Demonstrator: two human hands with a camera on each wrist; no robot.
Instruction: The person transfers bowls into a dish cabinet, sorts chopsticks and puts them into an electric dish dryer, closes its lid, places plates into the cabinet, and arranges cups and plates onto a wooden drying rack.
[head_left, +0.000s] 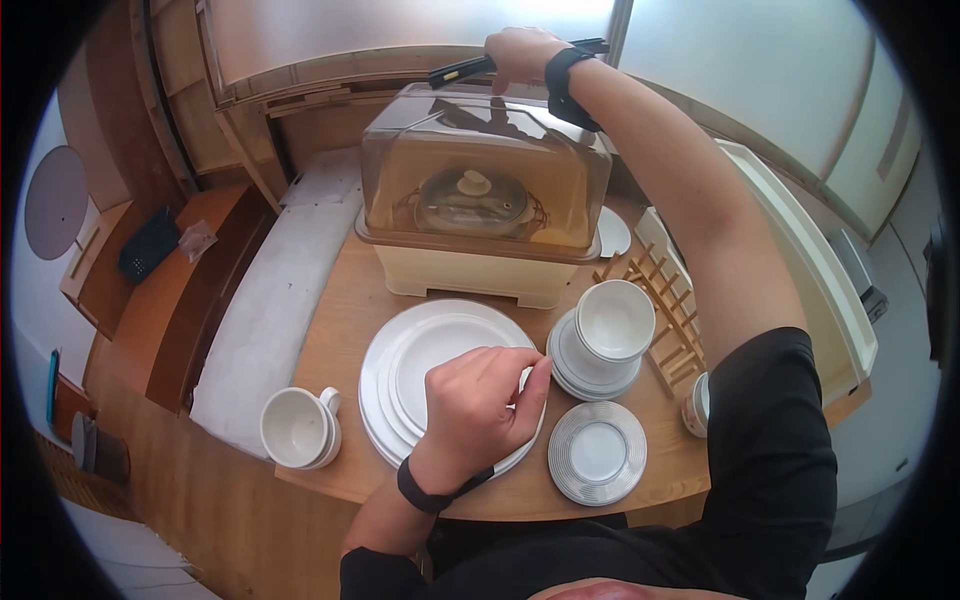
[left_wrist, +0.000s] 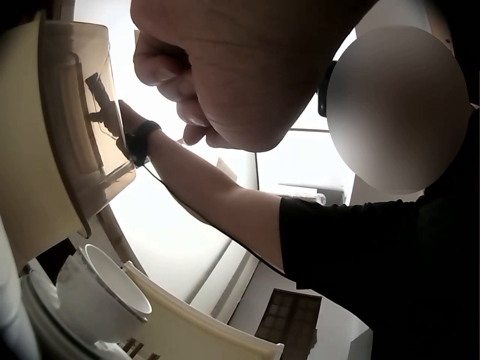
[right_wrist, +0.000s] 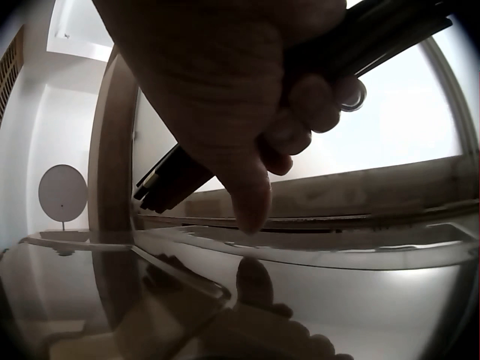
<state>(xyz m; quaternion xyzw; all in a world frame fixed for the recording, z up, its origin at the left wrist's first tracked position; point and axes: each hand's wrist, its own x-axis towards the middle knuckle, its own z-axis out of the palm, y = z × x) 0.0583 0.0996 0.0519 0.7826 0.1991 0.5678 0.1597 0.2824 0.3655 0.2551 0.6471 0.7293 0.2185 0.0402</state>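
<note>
The right hand (head_left: 522, 55) grips a bundle of dark sticks (head_left: 462, 72) above the clear brown lid (head_left: 490, 130) of a cream box (head_left: 470, 272). In the right wrist view the fingers of the right hand (right_wrist: 247, 127) curl round the dark bundle (right_wrist: 176, 176), thumb pointing down over the shiny lid (right_wrist: 360, 300). The left hand (head_left: 478, 400) is held over stacked white plates (head_left: 385, 350), its fingers curled with nothing visible in them. In the left wrist view the left hand (left_wrist: 232, 75) is a loose fist.
White bowls (head_left: 615, 320) on small plates (head_left: 570, 375), a ringed saucer stack (head_left: 597, 453) and a wooden rack (head_left: 665, 300) stand at right. Stacked mugs (head_left: 298, 428) are at the table's left edge. A patterned cup (head_left: 697, 405) is near the right sleeve. Inside the box sits a lidded pot (head_left: 472, 205).
</note>
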